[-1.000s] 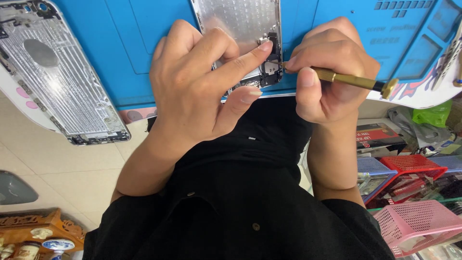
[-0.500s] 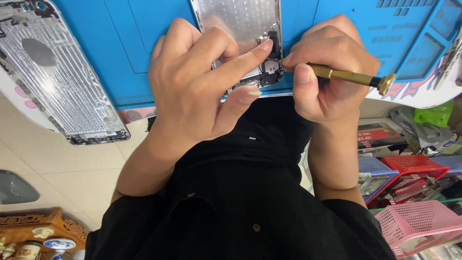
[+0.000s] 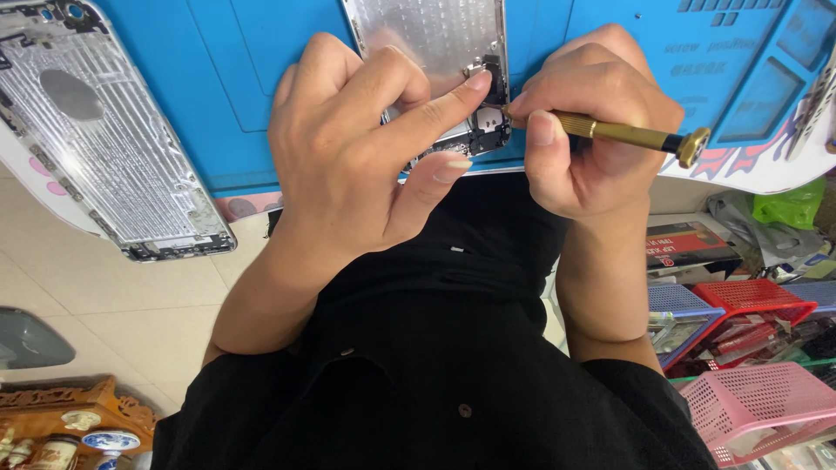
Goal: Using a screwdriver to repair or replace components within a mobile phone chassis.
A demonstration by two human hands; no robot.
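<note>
Silver shell, far left: spare phone housing (image 3: pixel 113 139) lying inside-up on the blue mat (image 3: pixel 252 78), well apart from both hands.
Left hand (image 3: pixel 348 148): grip closed on the silver phone chassis (image 3: pixel 427 39), forefinger laid across its lower end, pinning it to the bench.
Chassis: between the two grips, on the mat.
Right hand (image 3: pixel 592 122): grip closed around a brass screwdriver (image 3: pixel 610 132); tip at the chassis corner, just beside the left forefinger.
Far right, below: pink basket (image 3: pixel 758 405).

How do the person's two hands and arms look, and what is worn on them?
Both the left hand and the right hand are bare, without gloves, rings or a watch. The forearms are uncovered; black sleeves begin near the elbows, part of a black buttoned garment.
</note>
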